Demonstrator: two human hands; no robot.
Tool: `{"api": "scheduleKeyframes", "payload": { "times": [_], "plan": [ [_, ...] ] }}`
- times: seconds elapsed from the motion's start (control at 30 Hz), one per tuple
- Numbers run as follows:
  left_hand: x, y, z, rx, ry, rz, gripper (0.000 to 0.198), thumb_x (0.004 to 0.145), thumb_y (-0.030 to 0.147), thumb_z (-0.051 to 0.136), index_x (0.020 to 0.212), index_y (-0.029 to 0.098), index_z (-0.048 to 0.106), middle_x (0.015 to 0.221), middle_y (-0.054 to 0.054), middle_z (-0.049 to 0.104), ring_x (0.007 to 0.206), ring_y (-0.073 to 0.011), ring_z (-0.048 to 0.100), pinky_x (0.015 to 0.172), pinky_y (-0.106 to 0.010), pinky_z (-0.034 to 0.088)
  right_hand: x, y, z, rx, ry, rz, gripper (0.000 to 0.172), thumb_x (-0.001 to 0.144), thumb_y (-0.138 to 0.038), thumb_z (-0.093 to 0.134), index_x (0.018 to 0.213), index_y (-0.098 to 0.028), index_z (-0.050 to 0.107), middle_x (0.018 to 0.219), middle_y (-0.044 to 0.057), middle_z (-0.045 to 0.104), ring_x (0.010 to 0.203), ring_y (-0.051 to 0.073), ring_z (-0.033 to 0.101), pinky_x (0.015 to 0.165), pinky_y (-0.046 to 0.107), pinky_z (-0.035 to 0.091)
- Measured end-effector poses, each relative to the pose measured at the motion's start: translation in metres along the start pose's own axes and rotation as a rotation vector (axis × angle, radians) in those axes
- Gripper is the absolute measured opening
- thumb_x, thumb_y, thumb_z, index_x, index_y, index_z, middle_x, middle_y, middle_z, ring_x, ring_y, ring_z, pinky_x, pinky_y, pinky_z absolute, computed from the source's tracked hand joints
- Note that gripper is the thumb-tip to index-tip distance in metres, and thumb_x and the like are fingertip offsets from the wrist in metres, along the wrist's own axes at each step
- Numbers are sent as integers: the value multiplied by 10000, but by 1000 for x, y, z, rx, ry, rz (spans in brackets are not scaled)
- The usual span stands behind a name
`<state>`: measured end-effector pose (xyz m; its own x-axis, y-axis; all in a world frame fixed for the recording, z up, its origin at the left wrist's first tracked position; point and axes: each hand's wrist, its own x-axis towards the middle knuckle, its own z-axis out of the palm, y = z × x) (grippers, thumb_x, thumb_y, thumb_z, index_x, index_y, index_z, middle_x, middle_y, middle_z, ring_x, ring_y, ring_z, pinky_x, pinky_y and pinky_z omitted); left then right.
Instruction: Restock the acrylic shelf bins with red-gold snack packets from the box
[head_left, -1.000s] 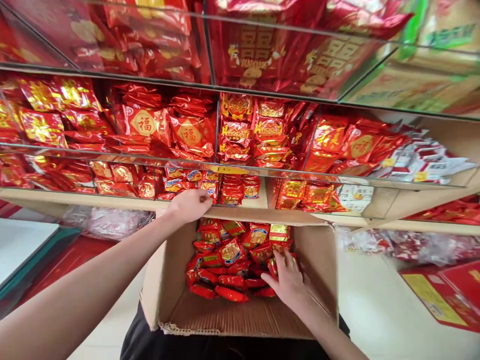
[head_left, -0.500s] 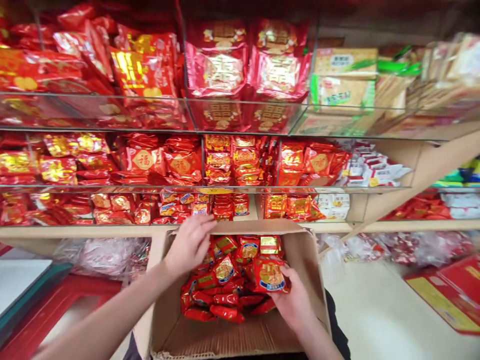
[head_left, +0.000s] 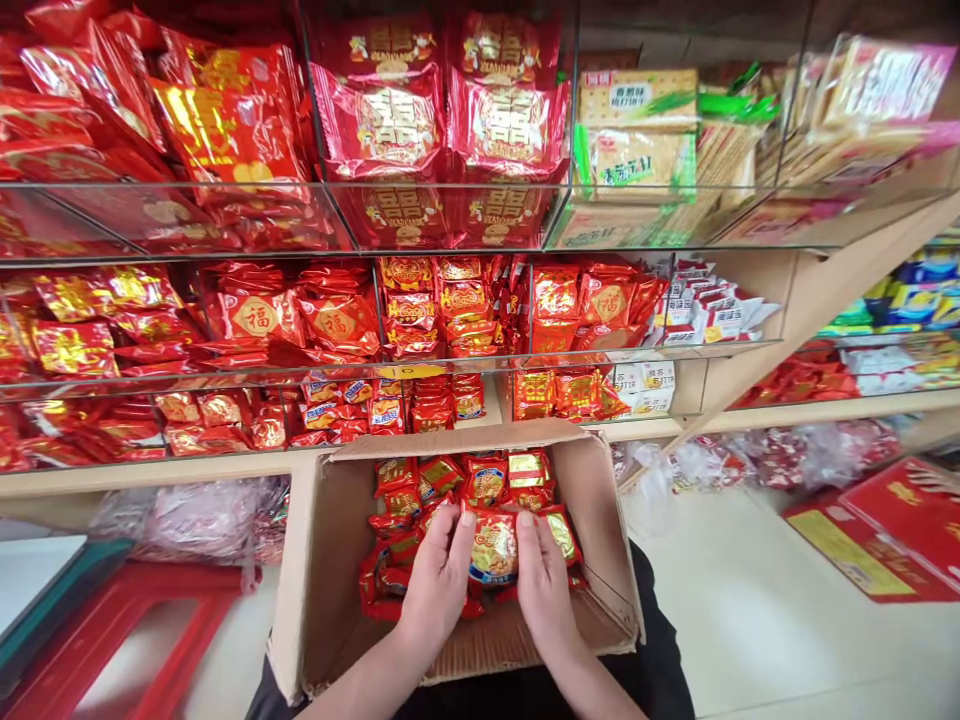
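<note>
Both my hands are over an open cardboard box (head_left: 480, 655) on my lap. Between them is a red and gold snack packet (head_left: 494, 548) with a blue band along its lower edge. My left hand (head_left: 439, 570) grips its left side, the thumb on the front. On its right side my right hand (head_left: 546, 580) grips it likewise; the fingers behind the packet are hidden. Several similar red snack packets (head_left: 484, 482) lie heaped in the box beneath and behind my hands.
Just beyond the box rise wooden shelves (head_left: 645, 430) with clear dividers, stocked with red packets (head_left: 259, 318) and green-trimmed biscuit packs (head_left: 637, 160). A red stool (head_left: 187, 640) stands at left. A red carton (head_left: 900, 530) lies on the floor at right.
My left hand has come down from the box's back left edge onto the packet. My right hand has moved left with the packet to the box's middle. The view has shifted slightly.
</note>
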<state>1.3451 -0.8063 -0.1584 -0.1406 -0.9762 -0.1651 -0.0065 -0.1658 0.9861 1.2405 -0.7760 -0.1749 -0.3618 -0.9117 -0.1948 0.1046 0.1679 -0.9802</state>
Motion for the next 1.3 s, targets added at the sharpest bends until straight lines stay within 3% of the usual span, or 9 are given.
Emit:
{"api": "scheduleKeyframes", "payload": {
  "times": [0.2, 0.4, 0.57, 0.77, 0.87, 1.0, 1.07, 1.17, 1.3],
  "plan": [
    [-4, -10, -1, -57, 38, 48, 223, 752, 410, 487, 685, 197, 494, 676, 28, 503, 628, -93, 470, 655, -185, 421, -5, 9, 1, -37, 113, 76, 577, 755, -603, 300, 973, -138, 561, 1105, 92, 565, 1079, 224, 467, 851, 276, 413],
    [-4, -9, -3, -260, 18, -66, 210, 735, 405, 517, 716, 197, 498, 652, 32, 538, 586, -87, 500, 580, -181, 426, -4, 26, 7, 4, 275, 198, 561, 755, -578, 347, 1081, -153, 515, 1174, 74, 518, 1140, 208, 410, 874, 283, 408],
    [-1, -8, -4, -340, 63, -141, 209, 719, 405, 539, 765, 206, 490, 695, 25, 576, 591, -93, 525, 559, -186, 434, -4, 23, 16, 319, 82, 281, 547, 786, -559, 299, 1088, -153, 507, 1047, 79, 600, 1010, 220, 532, 732, 321, 477],
    [1, -8, -18, -48, 71, 32, 218, 727, 430, 508, 723, 212, 493, 641, 26, 526, 593, -108, 502, 577, -203, 440, -5, 7, -4, 395, -215, 179, 334, 685, -412, 588, 936, -192, 560, 930, 51, 636, 858, 217, 586, 681, 303, 472],
    [10, 12, -37, 327, -44, 230, 203, 785, 388, 427, 825, 226, 541, 724, -7, 568, 696, -138, 538, 670, -231, 447, 4, -8, -29, 207, -290, 132, 316, 702, -407, 575, 931, -190, 556, 869, 43, 640, 806, 198, 588, 681, 290, 467],
    [52, 53, -76, 923, -71, 537, 286, 817, 356, 358, 979, 218, 550, 917, -56, 590, 899, -177, 525, 854, -304, 379, 39, -49, -56, -218, -180, -150, 360, 725, -423, 534, 1003, -195, 532, 897, 55, 628, 800, 197, 580, 675, 278, 466],
    [79, 67, -93, 1160, -1, 477, 353, 831, 389, 295, 930, 194, 571, 916, -81, 603, 895, -199, 538, 853, -346, 373, 63, -70, -56, -455, -147, -369, 329, 746, -406, 505, 1000, -199, 538, 964, 62, 613, 860, 201, 565, 750, 296, 443],
    [106, 71, -107, 1388, -33, 254, 465, 821, 467, 232, 856, 191, 605, 874, -98, 632, 839, -236, 574, 767, -380, 405, 102, -89, -38, -782, -158, -629, 288, 790, -359, 441, 1004, -192, 535, 1019, 71, 590, 929, 199, 535, 833, 319, 388],
    [114, 62, -108, 1439, -97, 163, 515, 820, 474, 191, 806, 201, 627, 866, -93, 648, 833, -235, 584, 724, -356, 407, 153, -85, 1, -1085, -298, -543, 202, 799, -239, 416, 955, -193, 535, 922, 45, 610, 856, 171, 549, 769, 283, 388]
  ]
}}
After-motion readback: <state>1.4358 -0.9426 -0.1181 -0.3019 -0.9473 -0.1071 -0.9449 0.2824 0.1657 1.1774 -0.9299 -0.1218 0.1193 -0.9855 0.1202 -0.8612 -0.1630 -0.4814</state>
